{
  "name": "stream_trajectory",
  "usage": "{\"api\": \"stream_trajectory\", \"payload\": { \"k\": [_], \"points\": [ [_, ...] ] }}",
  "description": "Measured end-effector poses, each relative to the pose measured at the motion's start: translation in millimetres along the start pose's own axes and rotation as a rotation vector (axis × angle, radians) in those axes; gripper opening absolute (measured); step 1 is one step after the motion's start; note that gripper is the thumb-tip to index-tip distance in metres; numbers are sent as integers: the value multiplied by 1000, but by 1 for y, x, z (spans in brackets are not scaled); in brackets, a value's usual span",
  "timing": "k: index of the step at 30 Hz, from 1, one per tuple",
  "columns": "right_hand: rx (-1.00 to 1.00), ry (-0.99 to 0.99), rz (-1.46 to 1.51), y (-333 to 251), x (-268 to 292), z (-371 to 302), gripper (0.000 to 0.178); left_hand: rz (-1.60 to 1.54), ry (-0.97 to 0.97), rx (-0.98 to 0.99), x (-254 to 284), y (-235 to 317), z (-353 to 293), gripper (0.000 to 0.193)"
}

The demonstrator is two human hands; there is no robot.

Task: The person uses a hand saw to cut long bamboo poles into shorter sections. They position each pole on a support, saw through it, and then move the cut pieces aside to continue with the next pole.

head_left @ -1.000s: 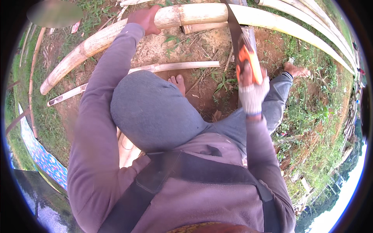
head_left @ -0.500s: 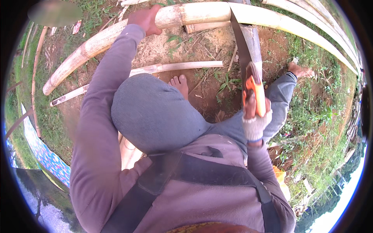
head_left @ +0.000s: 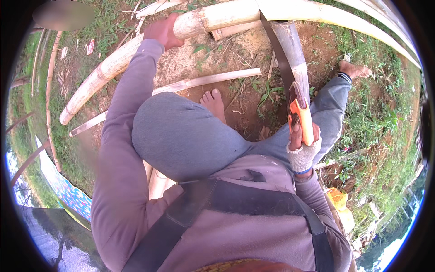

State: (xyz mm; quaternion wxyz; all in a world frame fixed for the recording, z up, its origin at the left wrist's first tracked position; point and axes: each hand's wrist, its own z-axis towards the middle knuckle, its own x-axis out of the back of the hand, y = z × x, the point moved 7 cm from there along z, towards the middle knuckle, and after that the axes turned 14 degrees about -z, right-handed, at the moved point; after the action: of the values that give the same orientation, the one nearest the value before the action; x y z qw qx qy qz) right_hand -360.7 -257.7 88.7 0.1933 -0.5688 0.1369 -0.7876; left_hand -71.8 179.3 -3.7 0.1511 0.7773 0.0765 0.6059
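A thick pale bamboo pole [head_left: 231, 16] runs across the top of the view, its near-left end reaching down over the grass. My left hand [head_left: 164, 31] grips it left of the middle, bare fingers wrapped over it. In a white fingerless glove, my right hand [head_left: 304, 147] is closed round the orange handle of a hand saw [head_left: 278, 50]. The dark blade slants up and away, its far end against the pole. A grey bamboo piece [head_left: 292, 50] lies under the pole beside the blade.
A split bamboo strip [head_left: 204, 80] lies on the dirt by my bare left foot [head_left: 213, 103]. My right leg stretches out to the right over grass. More poles [head_left: 389, 18] lie at the far right. An orange-yellow bag [head_left: 340, 208] rests beside my right forearm.
My right hand has drawn the saw back toward me, and the blade still meets the pole. My left hand keeps its grip. The view has shifted slightly.
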Motion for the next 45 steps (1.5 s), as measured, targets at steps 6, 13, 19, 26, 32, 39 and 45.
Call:
{"api": "stream_trajectory", "payload": {
  "k": [6, 13, 19, 26, 32, 39, 45],
  "points": [
    [-87, 136, -159, -23, -92, 213, 40, 42, -23, 13, 15, 28, 9, 98],
    [472, 243, -198, -40, 9, 45, 26, 6, -39, 53, 15, 8, -1, 97],
    [-127, 89, 263, 0, -49, 77, 19, -6, 11, -10, 10, 12, 4, 93],
    [-141, 0, -41, -25, -87, 179, 36, 3, -4, 5, 15, 15, 5, 96],
    [48, -47, -103, -13, 17, -9, 24, 25, 9, 17, 5, 5, -3, 96],
    [-141, 44, 24, -11, -102, 186, 29, 11, -16, 41, 12, 25, 5, 98],
    [116, -18, -72, -18, -28, 61, 9, 13, 47, -6, 13, 6, -5, 97]
  ]
}}
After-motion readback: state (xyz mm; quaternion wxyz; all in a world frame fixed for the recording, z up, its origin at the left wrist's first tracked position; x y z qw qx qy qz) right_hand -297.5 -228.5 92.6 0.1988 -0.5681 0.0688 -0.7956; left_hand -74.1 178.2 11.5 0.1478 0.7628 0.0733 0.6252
